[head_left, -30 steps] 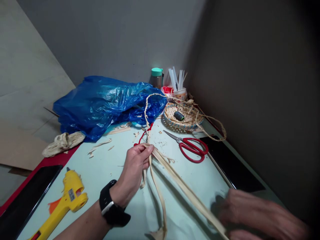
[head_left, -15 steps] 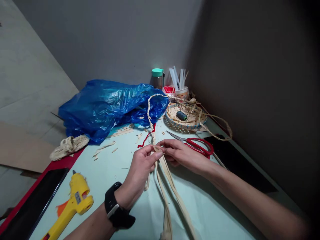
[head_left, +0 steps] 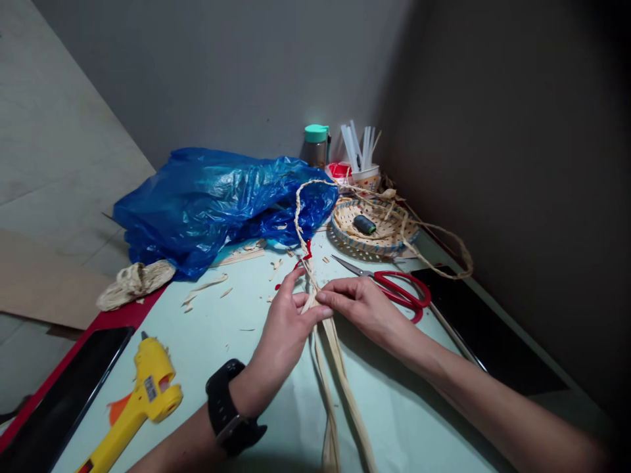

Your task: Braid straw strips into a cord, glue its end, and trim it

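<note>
In the middle of the table both my hands meet at a braid (head_left: 298,217) of pale, straw-coloured plant fibre. My left hand (head_left: 290,322), with a black watch on its wrist, pinches the lower end of the braid between thumb and fingers. From the other side, my right hand (head_left: 362,305) has thumb and forefinger closed on the same spot. Loose flat fibre strands (head_left: 348,387) run from the hands down toward me. Beyond them the finished braid arches up and lies over a round woven basket (head_left: 345,240) that holds a dark thread spool (head_left: 365,225).
Red-handled scissors (head_left: 401,289) lie just beyond my right hand. A yellow glue gun (head_left: 152,381) rests at the left. Behind are a blue plastic bag (head_left: 211,203), a green-lidded bottle (head_left: 316,144) and a cup of glue sticks (head_left: 365,176). A fibre bundle (head_left: 138,282) sits at the left edge.
The left forefinger has lifted and reached up along the braid, and the right fingers have shifted onto the crossing of strands. The view has moved slightly.
</note>
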Demonstrator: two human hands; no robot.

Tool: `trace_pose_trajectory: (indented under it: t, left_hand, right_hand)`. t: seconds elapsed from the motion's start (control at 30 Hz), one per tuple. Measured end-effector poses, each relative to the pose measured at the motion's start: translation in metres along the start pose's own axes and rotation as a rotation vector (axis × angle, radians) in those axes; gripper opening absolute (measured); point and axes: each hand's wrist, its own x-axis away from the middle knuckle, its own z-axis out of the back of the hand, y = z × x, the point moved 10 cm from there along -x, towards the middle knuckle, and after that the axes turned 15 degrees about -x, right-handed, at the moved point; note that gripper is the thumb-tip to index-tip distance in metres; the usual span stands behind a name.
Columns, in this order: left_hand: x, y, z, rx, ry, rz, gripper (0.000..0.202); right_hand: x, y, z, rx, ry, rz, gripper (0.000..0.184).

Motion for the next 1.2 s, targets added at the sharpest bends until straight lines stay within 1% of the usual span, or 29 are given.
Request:
trace_pose_trajectory:
  t: [0.1, 0.13, 0.27, 0.4, 0.63, 0.73, 0.87, 1.03, 1.2]
  left_hand:
    - [0.003, 0.000, 0.000, -0.004, -0.009, 0.049, 0.040]
    - [0.004, 0.001, 0.000, 0.000, -0.018, 0.061, 0.033]
    - [0.005, 0.002, 0.001, -0.003, -0.035, 0.077, 0.019]
    - [0.001, 0.004, 0.003, -0.035, -0.019, 0.055, 0.020]
    - [0.000, 0.009, 0.006, -0.059, 0.033, 0.047, 0.027]
    - [0.000, 0.008, 0.005, -0.049, 0.030, 0.056, 0.024]
    - [0.000, 0.004, 0.002, -0.007, -0.017, 0.085, 0.019]
    - [-0.001, 0.004, -0.002, 0.008, -0.068, 0.095, 0.015]
    - [-0.002, 0.003, 0.000, -0.017, -0.069, 0.098, 0.015]
  right_hand:
    - [0.000, 0.002, 0.003, 0.061, 0.011, 0.004, 0.033]
    - [0.000, 0.001, 0.004, 0.088, 0.009, 0.006, 0.033]
    - [0.005, -0.009, 0.003, 0.224, 0.019, 0.035, 0.030]
    - [0.011, -0.020, 0.000, 0.369, 0.058, 0.078, 0.027]
    - [0.017, -0.025, -0.009, 0.520, 0.030, 0.126, 0.022]
    - [0.017, -0.026, -0.008, 0.539, 0.034, 0.118, 0.023]
    - [0.015, -0.028, -0.002, 0.532, 0.052, 0.110, 0.027]
    - [0.012, -0.025, 0.005, 0.487, 0.056, 0.095, 0.025]
    - [0.012, -0.022, 0.006, 0.555, 0.081, 0.066, 0.025]
